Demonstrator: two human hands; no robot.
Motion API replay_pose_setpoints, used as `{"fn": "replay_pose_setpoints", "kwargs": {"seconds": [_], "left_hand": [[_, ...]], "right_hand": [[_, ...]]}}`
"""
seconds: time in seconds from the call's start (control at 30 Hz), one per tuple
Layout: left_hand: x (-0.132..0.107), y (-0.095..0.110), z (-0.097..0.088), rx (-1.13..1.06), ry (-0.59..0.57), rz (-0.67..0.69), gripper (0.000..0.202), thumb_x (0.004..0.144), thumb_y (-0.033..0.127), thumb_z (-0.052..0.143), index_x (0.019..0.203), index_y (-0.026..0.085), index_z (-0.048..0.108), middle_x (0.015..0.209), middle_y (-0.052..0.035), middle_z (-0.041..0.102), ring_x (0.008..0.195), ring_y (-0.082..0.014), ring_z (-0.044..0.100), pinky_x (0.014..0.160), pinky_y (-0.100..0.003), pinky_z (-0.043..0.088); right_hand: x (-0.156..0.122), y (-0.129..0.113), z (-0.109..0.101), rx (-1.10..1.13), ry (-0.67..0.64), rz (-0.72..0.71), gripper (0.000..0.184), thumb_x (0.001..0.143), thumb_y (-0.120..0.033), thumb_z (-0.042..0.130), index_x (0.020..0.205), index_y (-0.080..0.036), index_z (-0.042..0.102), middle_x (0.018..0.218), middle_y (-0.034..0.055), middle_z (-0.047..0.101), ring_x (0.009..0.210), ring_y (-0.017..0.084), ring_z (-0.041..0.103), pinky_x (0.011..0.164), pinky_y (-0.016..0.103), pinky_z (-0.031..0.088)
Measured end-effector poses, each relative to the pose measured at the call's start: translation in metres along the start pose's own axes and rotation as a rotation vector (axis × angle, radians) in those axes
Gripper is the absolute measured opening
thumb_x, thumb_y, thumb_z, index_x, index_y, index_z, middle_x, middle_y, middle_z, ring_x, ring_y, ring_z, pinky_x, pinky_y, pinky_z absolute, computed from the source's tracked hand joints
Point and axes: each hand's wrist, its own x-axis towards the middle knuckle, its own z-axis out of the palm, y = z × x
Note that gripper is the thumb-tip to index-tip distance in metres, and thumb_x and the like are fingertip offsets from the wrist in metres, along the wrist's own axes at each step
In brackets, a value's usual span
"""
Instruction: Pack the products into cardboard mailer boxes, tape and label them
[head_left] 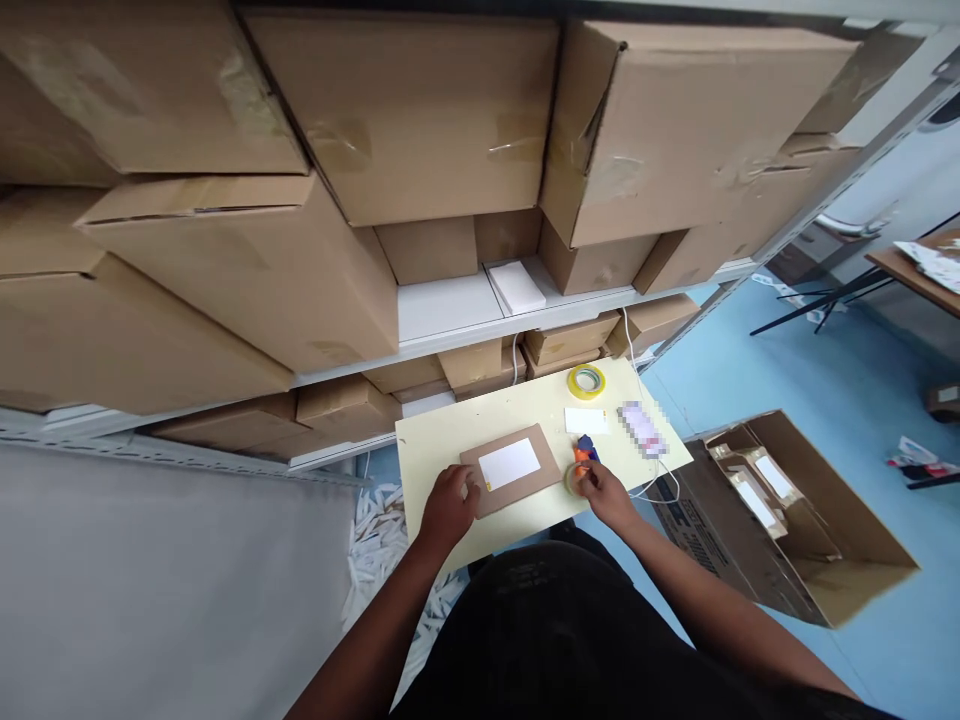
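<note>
A flat brown cardboard package [540,465] with a white label [510,464] lies on the pale yellow tabletop [431,440]. My left hand [452,502] is at the package's left edge, fingers curled and thumb over its near corner. To the right of the package, my right hand [606,495] closes its fingers on an orange and blue tape dispenser [586,453]. The dispenser's tape roll is partly hidden by my fingers. Just beyond it lies a white label sheet [586,420], with a yellow-rimmed roll of clear tape [586,381] behind.
A blurred-out phone-like object [642,429] with a white cable is at the table's right. Shelves hold large cardboard boxes [442,110] in front of me. An open carton [862,540] with labelled packages stands on the floor at right. Paper scraps [375,540] cover the floor at left.
</note>
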Motion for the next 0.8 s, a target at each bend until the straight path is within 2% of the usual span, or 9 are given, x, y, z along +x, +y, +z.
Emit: {"fn": "replay_pose_setpoints", "kwargs": {"seconds": [0.13, 0.3, 0.4, 0.5, 0.63, 0.73, 0.8], "left_hand": [[0.041, 0.040, 0.014, 0.073, -0.090, 0.123, 0.030, 0.096, 0.032, 0.052, 0.117, 0.022, 0.071, 0.117, -0.0087, 0.071, 0.114, -0.0280, 0.062, 0.105, -0.044, 0.050], [0.079, 0.079, 0.048, 0.119, -0.180, 0.116, 0.033, 0.097, 0.032, 0.049, 0.120, 0.023, 0.071, 0.120, -0.0076, 0.071, 0.115, -0.0272, 0.061, 0.104, -0.044, 0.050], [0.095, 0.096, 0.066, 0.151, -0.217, 0.126, 0.030, 0.096, 0.030, 0.051, 0.117, 0.023, 0.072, 0.116, -0.0079, 0.071, 0.112, -0.0276, 0.062, 0.102, -0.044, 0.050], [0.106, 0.109, 0.080, 0.189, -0.239, 0.144, 0.028, 0.096, 0.029, 0.053, 0.116, 0.023, 0.072, 0.116, -0.0085, 0.071, 0.111, -0.0280, 0.062, 0.103, -0.045, 0.050], [0.107, 0.118, 0.092, 0.223, -0.252, 0.149, 0.029, 0.097, 0.028, 0.052, 0.116, 0.022, 0.072, 0.117, -0.0100, 0.071, 0.112, -0.0285, 0.062, 0.102, -0.044, 0.049], [0.097, 0.109, 0.092, 0.300, -0.200, 0.110, 0.033, 0.097, 0.032, 0.054, 0.124, 0.022, 0.070, 0.128, -0.0126, 0.068, 0.122, -0.0321, 0.059, 0.110, -0.051, 0.043], [0.087, 0.097, 0.084, 0.354, -0.167, 0.083, 0.048, 0.092, 0.042, 0.063, 0.136, 0.022, 0.063, 0.146, -0.0144, 0.058, 0.139, -0.0374, 0.047, 0.119, -0.058, 0.032]], "right_hand": [[-0.007, 0.031, -0.018, 0.154, -0.051, 0.052, 0.034, 0.095, -0.044, 0.044, 0.113, -0.026, 0.067, 0.088, 0.0041, 0.072, 0.083, 0.027, 0.069, 0.076, 0.038, 0.054], [0.018, 0.049, -0.039, 0.138, -0.133, 0.001, 0.034, 0.095, -0.041, 0.046, 0.116, -0.025, 0.067, 0.102, 0.0064, 0.074, 0.092, 0.027, 0.069, 0.080, 0.037, 0.053], [0.035, 0.056, -0.048, 0.051, -0.139, -0.027, 0.028, 0.096, -0.040, 0.048, 0.111, -0.024, 0.065, 0.107, 0.0080, 0.072, 0.095, 0.025, 0.068, 0.081, 0.034, 0.050], [0.048, 0.063, -0.048, -0.112, -0.140, 0.019, 0.032, 0.095, -0.049, 0.053, 0.112, -0.022, 0.060, 0.110, 0.0125, 0.069, 0.102, 0.028, 0.067, 0.081, 0.034, 0.048], [0.062, 0.070, -0.030, -0.212, -0.269, 0.153, 0.049, 0.091, -0.059, 0.059, 0.119, -0.019, 0.054, 0.118, 0.0166, 0.066, 0.107, 0.031, 0.068, 0.079, 0.036, 0.047], [0.072, 0.072, -0.016, -0.208, -0.325, 0.225, 0.041, 0.094, -0.050, 0.057, 0.119, -0.018, 0.054, 0.116, 0.0160, 0.068, 0.106, 0.030, 0.069, 0.078, 0.035, 0.048], [0.074, 0.072, -0.012, -0.205, -0.308, 0.216, 0.033, 0.096, -0.042, 0.054, 0.117, -0.017, 0.056, 0.114, 0.0155, 0.069, 0.104, 0.029, 0.070, 0.079, 0.035, 0.048]]}}
